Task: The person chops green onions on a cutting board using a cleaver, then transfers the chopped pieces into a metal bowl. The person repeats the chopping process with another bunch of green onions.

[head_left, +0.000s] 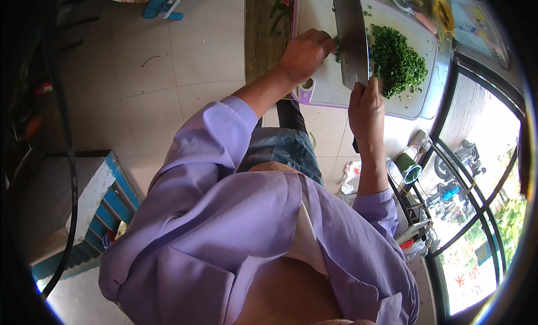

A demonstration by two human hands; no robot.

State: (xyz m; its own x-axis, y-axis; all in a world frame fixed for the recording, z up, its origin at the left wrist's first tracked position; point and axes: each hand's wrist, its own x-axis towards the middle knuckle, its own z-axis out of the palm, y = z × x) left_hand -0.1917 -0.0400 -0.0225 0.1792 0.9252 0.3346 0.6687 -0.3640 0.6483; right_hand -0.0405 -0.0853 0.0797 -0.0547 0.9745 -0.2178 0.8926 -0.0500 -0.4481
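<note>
My right hand (368,109) is closed round the handle of a broad knife (351,39) at the near edge of the white cutting board (412,105), the blade reaching across toward the board's far side. My left hand (307,53), over the board's left part, has its fingers curled at some green bits (337,48) beside the blade; I can't tell whether they clamp or only press. Chopped greens (399,61) lie heaped on the board's right half, a pink-handled tool (420,16) just beyond its far edge
</note>
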